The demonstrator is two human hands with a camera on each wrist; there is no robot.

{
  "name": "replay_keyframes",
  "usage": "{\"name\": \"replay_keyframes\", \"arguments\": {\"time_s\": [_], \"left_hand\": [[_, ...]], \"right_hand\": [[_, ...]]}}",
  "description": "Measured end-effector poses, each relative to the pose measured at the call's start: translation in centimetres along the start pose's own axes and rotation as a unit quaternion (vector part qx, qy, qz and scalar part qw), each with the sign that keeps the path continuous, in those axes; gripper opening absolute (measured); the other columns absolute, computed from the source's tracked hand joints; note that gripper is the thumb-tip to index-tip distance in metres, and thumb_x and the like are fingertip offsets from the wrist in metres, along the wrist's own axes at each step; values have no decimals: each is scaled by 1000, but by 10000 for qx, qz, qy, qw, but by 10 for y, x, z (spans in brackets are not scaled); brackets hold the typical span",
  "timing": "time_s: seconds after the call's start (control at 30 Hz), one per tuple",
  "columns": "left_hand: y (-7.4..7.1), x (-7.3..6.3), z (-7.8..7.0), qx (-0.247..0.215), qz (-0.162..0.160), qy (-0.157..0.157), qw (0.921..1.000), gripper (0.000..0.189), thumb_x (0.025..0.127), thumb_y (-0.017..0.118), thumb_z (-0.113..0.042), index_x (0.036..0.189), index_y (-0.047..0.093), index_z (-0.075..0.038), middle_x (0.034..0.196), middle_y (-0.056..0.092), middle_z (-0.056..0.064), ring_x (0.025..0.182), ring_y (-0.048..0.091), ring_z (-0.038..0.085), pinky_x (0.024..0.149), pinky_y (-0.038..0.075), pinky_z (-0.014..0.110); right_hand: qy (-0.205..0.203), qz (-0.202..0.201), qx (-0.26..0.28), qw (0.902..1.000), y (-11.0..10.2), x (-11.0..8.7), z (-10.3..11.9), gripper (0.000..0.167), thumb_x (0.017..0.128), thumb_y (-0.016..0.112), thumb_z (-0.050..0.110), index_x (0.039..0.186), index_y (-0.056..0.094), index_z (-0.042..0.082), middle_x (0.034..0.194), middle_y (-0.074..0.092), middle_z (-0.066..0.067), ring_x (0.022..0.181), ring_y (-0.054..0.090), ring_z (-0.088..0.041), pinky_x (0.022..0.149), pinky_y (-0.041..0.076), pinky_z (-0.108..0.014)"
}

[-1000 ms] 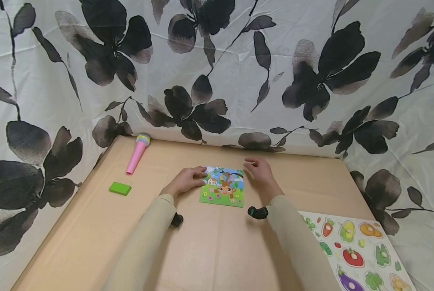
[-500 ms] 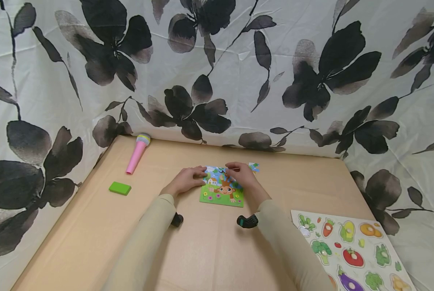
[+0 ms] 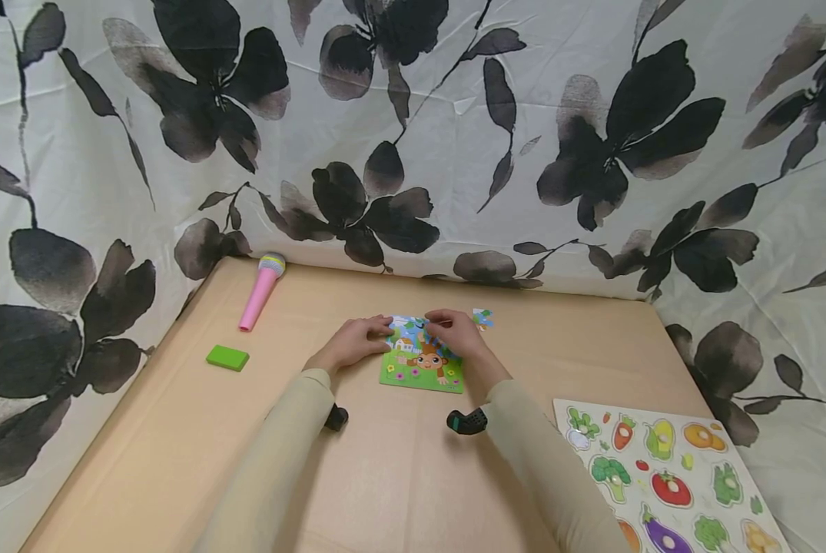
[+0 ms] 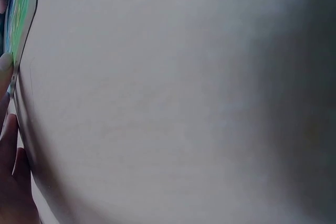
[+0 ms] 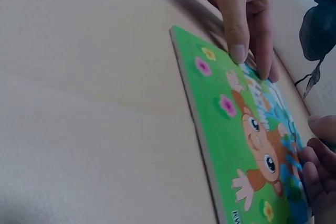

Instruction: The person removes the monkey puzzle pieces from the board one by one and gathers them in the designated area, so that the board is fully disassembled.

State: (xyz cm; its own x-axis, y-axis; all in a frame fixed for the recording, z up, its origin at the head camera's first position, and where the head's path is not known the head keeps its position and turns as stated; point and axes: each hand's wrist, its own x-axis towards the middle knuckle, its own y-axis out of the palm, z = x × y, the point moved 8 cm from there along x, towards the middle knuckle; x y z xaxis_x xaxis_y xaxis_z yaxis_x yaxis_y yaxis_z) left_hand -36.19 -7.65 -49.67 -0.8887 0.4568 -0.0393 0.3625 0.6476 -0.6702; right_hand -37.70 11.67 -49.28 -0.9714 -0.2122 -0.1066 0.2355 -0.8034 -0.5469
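A square jigsaw puzzle (image 3: 413, 374) with a cartoon monkey, green grass and blue sky lies on the table; its upper part is partly covered by the hands. My left hand (image 3: 353, 342) rests at its left edge, thumb and fingertips touching the puzzle, as the right wrist view also shows. My right hand (image 3: 459, 332) is over the upper right part, its bent fingers (image 5: 311, 174) right at the picture's surface. I cannot tell whether a piece is between them. One loose blue-and-green puzzle piece (image 3: 482, 319) lies just right of the puzzle, beyond the right hand.
A pink toy microphone (image 3: 260, 294) lies at the back left, with a green block (image 3: 227, 358) in front of it. A white vegetable puzzle board (image 3: 634, 491) lies at the front right. A floral cloth (image 3: 413, 115) hangs behind the table.
My right hand has moved left from beside the puzzle onto its upper right part, bringing the loose piece into sight; it shifted slightly in the last half second. My left hand has stayed put.
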Motion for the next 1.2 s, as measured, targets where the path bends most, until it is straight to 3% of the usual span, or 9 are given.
{"name": "replay_keyframes", "arguments": {"time_s": [0.13, 0.3, 0.47, 0.73, 0.97, 1.2], "left_hand": [[1, 1, 1, -20, 13, -7, 10000, 38, 90, 70, -21, 126, 67, -7, 149, 47, 0, 143, 32, 19, 119, 20, 42], [1, 1, 3, 70, -6, 8, 10000, 38, 91, 70, -22, 125, 67, -7, 148, 47, 0, 143, 33, 19, 119, 20, 42], [0, 1, 2, 82, 0, 25, 10000, 38, 91, 70, -22, 126, 67, -7, 149, 47, 1, 143, 33, 21, 119, 21, 43], [-1, 0, 3, 49, -7, 19, 10000, 38, 91, 69, -22, 126, 67, -7, 149, 47, 1, 143, 32, 21, 119, 21, 43], [0, 1, 3, -8, -17, 14, 10000, 38, 92, 69, -22, 126, 67, -7, 149, 47, 1, 143, 33, 21, 118, 22, 42], [1, 2, 2, 7, 31, 18, 10000, 39, 91, 70, -22, 127, 66, -6, 149, 46, 1, 143, 32, 21, 118, 22, 42]], "right_hand": [[-62, 57, -302, 9995, 5, 2, -2, 31, 93, 67, 19, 123, 68, 9, 111, 65, -7, 93, 58, -20, 84, 49, -35], [-418, 235, -619, 9969, 14, 2, 3, 33, 92, 69, 16, 123, 68, 8, 127, 53, -14, 102, 50, -25, 91, 44, -40], [-259, 315, -852, 9955, 22, 0, 7, 35, 91, 71, 21, 125, 68, 13, 135, 38, -18, 106, 45, -30, 94, 41, -43], [-71, 389, -1178, 9923, 25, 1, 14, 31, 92, 70, 20, 122, 69, 15, 134, 36, -17, 111, 45, -33, 99, 41, -46], [82, 459, -1096, 9929, 23, 3, 14, 29, 91, 71, 18, 120, 67, 13, 135, 31, -20, 117, 38, -37, 101, 39, -48], [-30, 382, -1160, 9925, 23, 2, 14, 28, 90, 71, 17, 118, 66, 15, 133, 37, -18, 121, 34, -38, 102, 36, -50]]}}
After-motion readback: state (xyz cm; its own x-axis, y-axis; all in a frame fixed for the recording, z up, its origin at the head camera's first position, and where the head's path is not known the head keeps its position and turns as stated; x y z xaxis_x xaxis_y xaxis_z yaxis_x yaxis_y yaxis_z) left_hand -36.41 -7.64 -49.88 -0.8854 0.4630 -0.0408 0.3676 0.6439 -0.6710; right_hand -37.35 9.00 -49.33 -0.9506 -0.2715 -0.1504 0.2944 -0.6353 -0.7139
